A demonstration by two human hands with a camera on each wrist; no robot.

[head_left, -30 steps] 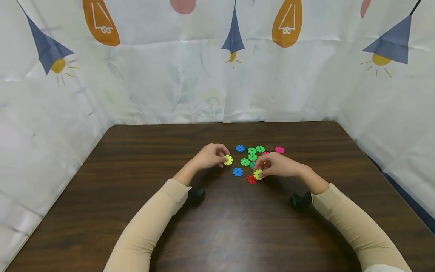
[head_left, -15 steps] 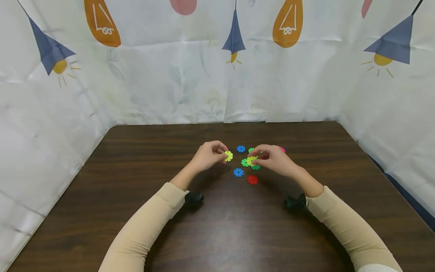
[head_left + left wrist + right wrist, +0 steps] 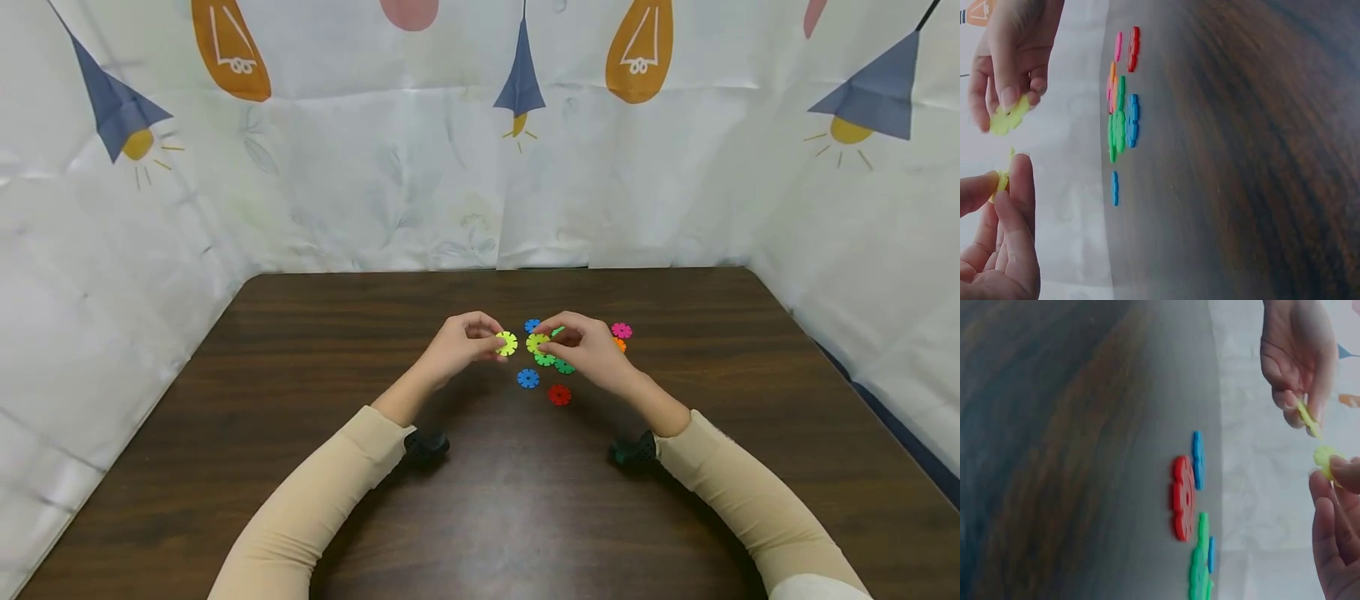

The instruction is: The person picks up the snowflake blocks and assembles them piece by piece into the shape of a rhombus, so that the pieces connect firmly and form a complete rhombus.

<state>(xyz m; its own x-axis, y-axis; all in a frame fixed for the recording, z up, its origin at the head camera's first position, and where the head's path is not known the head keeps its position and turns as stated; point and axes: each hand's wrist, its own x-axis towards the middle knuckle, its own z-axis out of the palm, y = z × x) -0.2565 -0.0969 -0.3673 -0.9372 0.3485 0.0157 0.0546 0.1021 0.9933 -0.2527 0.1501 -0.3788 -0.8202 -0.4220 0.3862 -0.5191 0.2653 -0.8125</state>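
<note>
My left hand [image 3: 463,348] pinches a yellow notched disc [image 3: 507,343] between thumb and fingers. A second yellow notched disc [image 3: 536,343] is pinched in my right hand [image 3: 592,350], just to the right of the first. The two discs face each other with a small gap, seen in the left wrist view between the left hand [image 3: 1007,250] and the right hand [image 3: 1013,56]. Both are held above the table. Beneath and behind the right hand lie green discs [image 3: 565,367], partly covered by it.
On the brown table [image 3: 480,483] lie more notched discs: a blue one [image 3: 528,378], a red one [image 3: 559,395], a pink one [image 3: 622,331] and an orange one [image 3: 618,343]. Another blue disc [image 3: 532,325] lies behind the hands. A printed white curtain [image 3: 375,183] surrounds the table's back and sides.
My right hand has lifted its yellow disc from beside the red one and brought it left, close to the left hand's disc. My left hand has risen slightly, still holding its disc.
</note>
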